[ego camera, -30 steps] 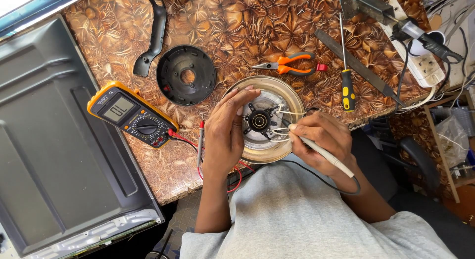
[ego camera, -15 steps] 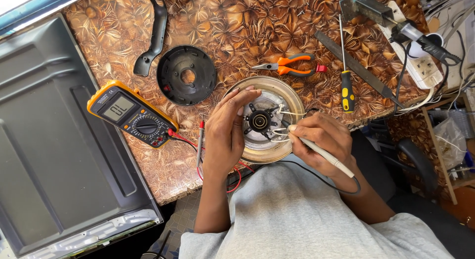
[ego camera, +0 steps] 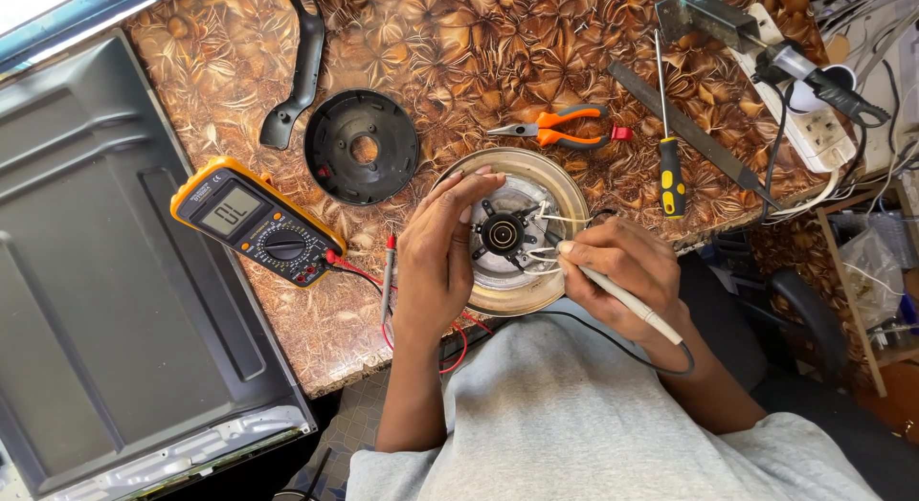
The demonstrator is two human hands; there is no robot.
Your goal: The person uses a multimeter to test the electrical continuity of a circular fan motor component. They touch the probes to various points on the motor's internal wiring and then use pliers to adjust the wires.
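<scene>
A round metal appliance base [ego camera: 550, 180] lies upside down on the brown patterned table [ego camera: 459, 51], with a black centre connector [ego camera: 502, 234] and white wires showing. My left hand [ego camera: 436, 257] grips its left rim and steadies it. My right hand [ego camera: 622, 271] holds a thin white pen-shaped tool [ego camera: 627, 300] with a black cord, its tip at the white wires just right of the connector.
A yellow multimeter [ego camera: 257, 223] with red leads lies to the left. A round black cover [ego camera: 362, 147], a black handle [ego camera: 297, 70], orange pliers [ego camera: 560, 126], a yellow screwdriver [ego camera: 668, 156], a metal ruler and a power strip [ego camera: 814, 118] lie behind. A grey panel [ego camera: 96, 271] is far left.
</scene>
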